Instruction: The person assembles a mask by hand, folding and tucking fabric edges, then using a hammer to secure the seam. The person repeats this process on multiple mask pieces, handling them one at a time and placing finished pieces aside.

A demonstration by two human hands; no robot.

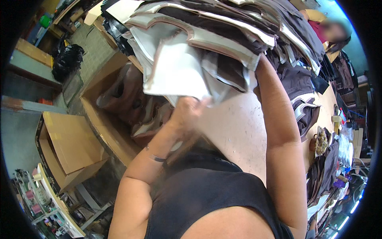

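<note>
My left hand (188,113), slightly blurred, pinches the lower edge of a white-backed cut piece (177,67) with a brown border. The piece hangs from the front of a tall, layered pile of brown and white cut pieces (223,34) on the table. My right arm (280,115) reaches forward to the front right of that pile. Layers of the pile cover my right hand, so its fingers do not show. Between my arms lies the pale tabletop (238,127), with the dark underside of a piece (230,71) hanging above its far part.
A large open cardboard box (93,107) with brown pieces stands left of the table. Another carton (71,143) is farther left, near a rack of thread spools (38,199). More dark pieces (304,115) lie at right. A person (324,30) is at the far right.
</note>
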